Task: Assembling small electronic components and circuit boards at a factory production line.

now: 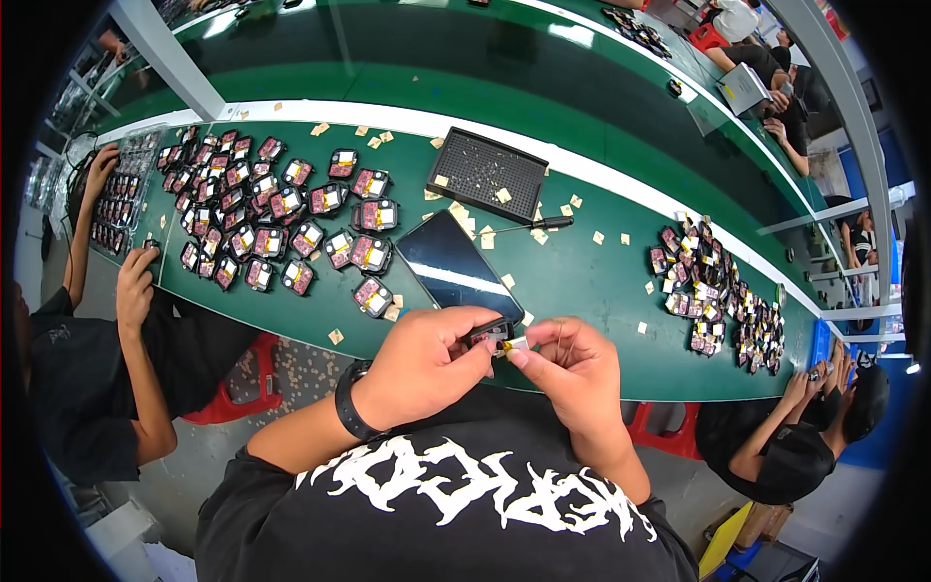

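Near the bench's front edge, my left hand (pixel 422 364) grips a small black device housing (pixel 483 333) between thumb and fingers. Part of a circuit board shows inside it. My right hand (pixel 574 373) pinches a small whitish piece (pixel 518 343) with a yellow strip, right against the housing's side. Whether the two are joined is hard to tell, as the fingertips cover much of both. Just beyond my hands lies a dark, glossy flat panel (pixel 450 260), like a phone or tablet. A screwdriver (pixel 553 223) with a black handle rests past its upper right corner.
Many similar housings with reddish boards (pixel 286 202) cover the green bench (pixel 592 281) on the left; another heap (pixel 700 281) is at right. A black tray (pixel 490 173) holds beige scraps, with more scattered around. Co-workers sit at left (pixel 87 378) and right (pixel 790 436).
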`<state>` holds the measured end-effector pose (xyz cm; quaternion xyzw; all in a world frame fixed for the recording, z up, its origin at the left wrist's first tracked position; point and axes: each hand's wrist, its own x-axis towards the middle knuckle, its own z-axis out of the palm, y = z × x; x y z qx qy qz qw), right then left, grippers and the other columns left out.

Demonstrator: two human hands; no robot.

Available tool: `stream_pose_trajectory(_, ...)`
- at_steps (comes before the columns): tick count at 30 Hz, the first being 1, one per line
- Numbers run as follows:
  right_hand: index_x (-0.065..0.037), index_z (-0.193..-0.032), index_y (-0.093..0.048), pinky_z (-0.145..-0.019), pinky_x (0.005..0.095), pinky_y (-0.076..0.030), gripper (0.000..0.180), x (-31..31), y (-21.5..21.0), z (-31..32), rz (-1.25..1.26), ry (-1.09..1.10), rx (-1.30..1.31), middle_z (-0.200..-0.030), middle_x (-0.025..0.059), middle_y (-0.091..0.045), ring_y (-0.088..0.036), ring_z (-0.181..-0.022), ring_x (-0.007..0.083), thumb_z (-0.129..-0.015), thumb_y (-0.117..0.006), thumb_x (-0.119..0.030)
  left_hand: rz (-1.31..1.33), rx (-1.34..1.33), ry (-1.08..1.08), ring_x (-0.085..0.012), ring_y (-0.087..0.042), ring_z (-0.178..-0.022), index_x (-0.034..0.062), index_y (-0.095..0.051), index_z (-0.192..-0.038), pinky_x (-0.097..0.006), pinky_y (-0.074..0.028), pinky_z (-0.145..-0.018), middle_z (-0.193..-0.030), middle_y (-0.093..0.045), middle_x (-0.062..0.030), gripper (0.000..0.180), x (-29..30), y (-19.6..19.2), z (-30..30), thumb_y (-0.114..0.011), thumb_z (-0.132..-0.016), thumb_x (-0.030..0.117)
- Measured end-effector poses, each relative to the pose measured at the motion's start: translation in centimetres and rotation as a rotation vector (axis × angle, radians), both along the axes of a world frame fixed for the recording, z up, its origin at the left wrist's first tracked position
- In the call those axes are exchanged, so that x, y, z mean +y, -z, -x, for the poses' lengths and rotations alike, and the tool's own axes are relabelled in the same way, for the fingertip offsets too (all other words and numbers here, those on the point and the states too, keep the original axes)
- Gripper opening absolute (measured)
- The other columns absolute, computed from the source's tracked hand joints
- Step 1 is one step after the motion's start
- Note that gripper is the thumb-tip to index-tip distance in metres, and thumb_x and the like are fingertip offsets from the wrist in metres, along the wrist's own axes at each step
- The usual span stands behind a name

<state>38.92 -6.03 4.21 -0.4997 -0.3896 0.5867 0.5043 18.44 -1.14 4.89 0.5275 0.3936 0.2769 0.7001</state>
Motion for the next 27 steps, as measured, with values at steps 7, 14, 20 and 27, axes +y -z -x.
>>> stream_pose_trajectory(7,0.003,-0.101,-0.074,-0.056,0.0186,-0.042,0.012,-0.4,-0.1,1.0,0.015,0.052,-0.322,-0.083,-0.0009,-0.069,-0.054,-0.067,0.0005,-0.09,-0.078,-0.002,-0.007,0.048,0.005,-0.0066,-0.067,-0.084,-0.0068,-0.066,-0.123,-0.021,-0.054,-0.069,-0.103,-0.07,-0.0046,0.024,-0.5,0.4,0.1,-0.059,-0.1,0.0)
stream_pose_trajectory(14,0.0,-0.097,-0.076,-0.054,0.0205,-0.043,0.011,-1.4,0.2,1.8,-0.053,0.1,-0.417,-0.078,0.0015,-0.07,-0.056,-0.063,0.0021,-0.088,-0.081,-0.004,-0.026,0.021,-0.006,-0.0079,-0.067,-0.086,-0.0071,-0.066,-0.122,-0.023,-0.054,-0.073,-0.105,-0.069,-0.005,0.024,-0.9,1.0,-0.1,-0.054,-0.101,-0.001)
stream_pose_trajectory(20,0.001,-0.093,-0.077,-0.055,0.0223,-0.045,0.011,-1.3,0.0,1.8,-0.219,0.088,-0.583,-0.085,0.0065,-0.073,-0.059,-0.063,0.006,-0.085,-0.083,-0.003,0.013,-0.099,0.049,-0.0089,-0.066,-0.091,-0.0061,-0.062,-0.128,-0.024,-0.055,-0.076,-0.11,-0.068,-0.0058,0.028,-1.5,0.9,0.1,-0.054,-0.102,-0.001)
stream_pose_trajectory(27,0.001,-0.093,-0.077,-0.059,0.0241,-0.048,0.01,-1.5,-0.4,2.5,-0.221,0.093,-0.689,-0.089,0.009,-0.073,-0.063,-0.069,0.0108,-0.086,-0.082,-0.004,-0.025,-0.103,0.066,-0.0094,-0.065,-0.092,-0.0045,-0.059,-0.136,-0.025,-0.056,-0.074,-0.111,-0.068,-0.0062,0.034,-1.8,1.4,0.7,-0.054,-0.102,0.0)
